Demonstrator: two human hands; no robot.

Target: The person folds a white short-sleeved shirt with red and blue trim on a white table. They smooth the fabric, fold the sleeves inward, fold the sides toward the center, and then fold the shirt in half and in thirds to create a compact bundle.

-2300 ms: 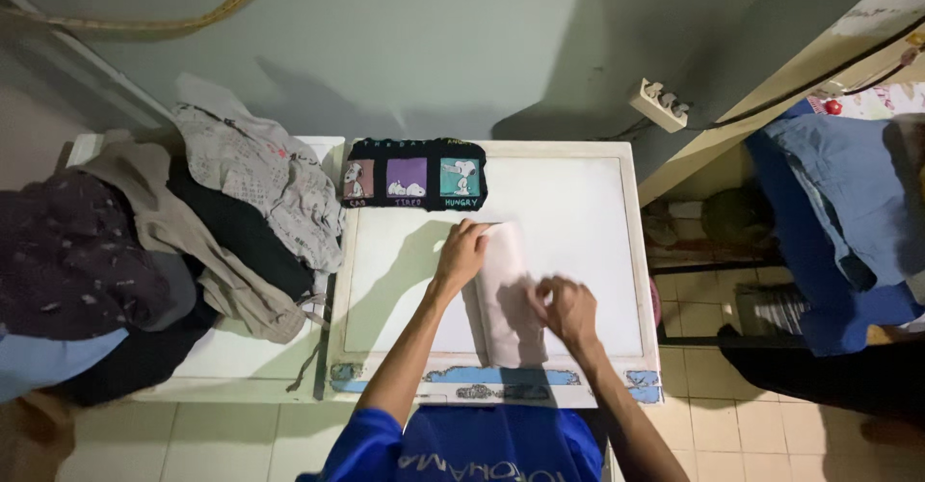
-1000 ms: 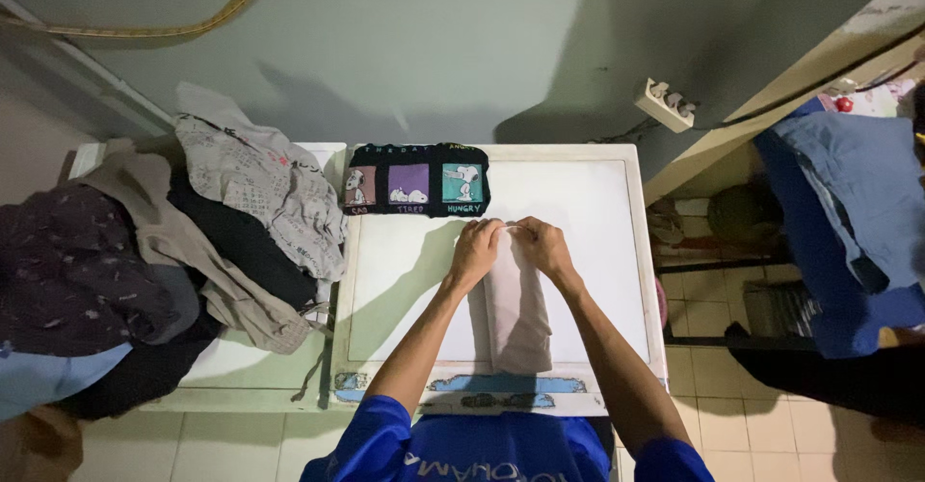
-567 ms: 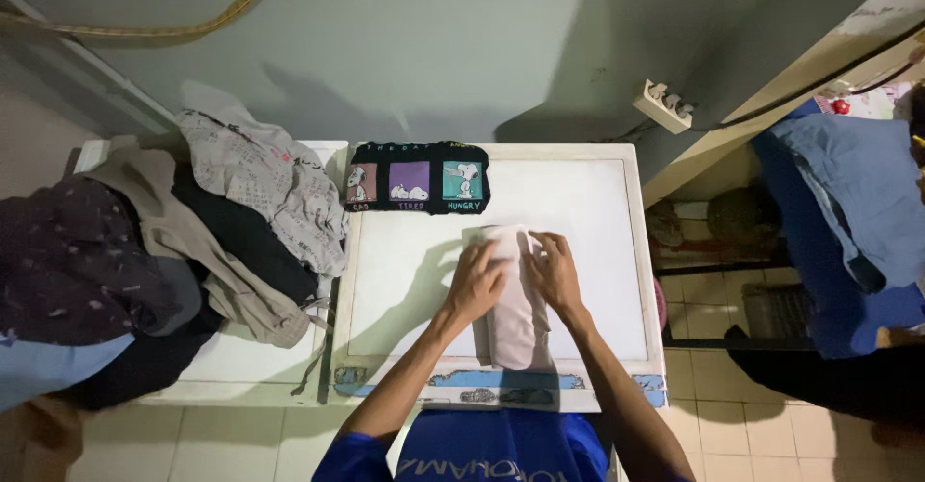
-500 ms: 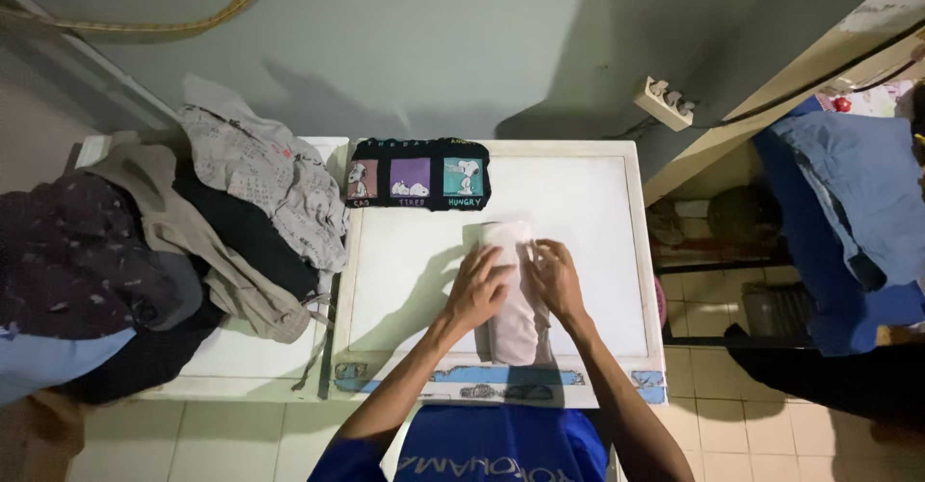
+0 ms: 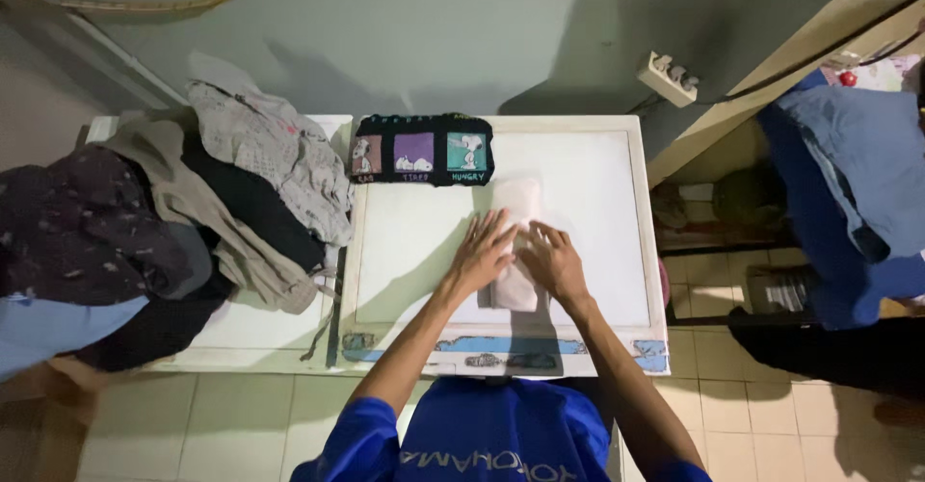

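Both hands are lying flat and unclenched on a narrow folded pale cloth (image 5: 517,214) in the middle of the white counter (image 5: 597,193); the left hand (image 5: 484,253) and right hand (image 5: 552,261) are hiding its middle, so its folds are hard to make out. Bare counter is showing either side. A folded black shirt (image 5: 422,149) is sitting at the far edge, a clothes pile (image 5: 193,212) spilling over the left.
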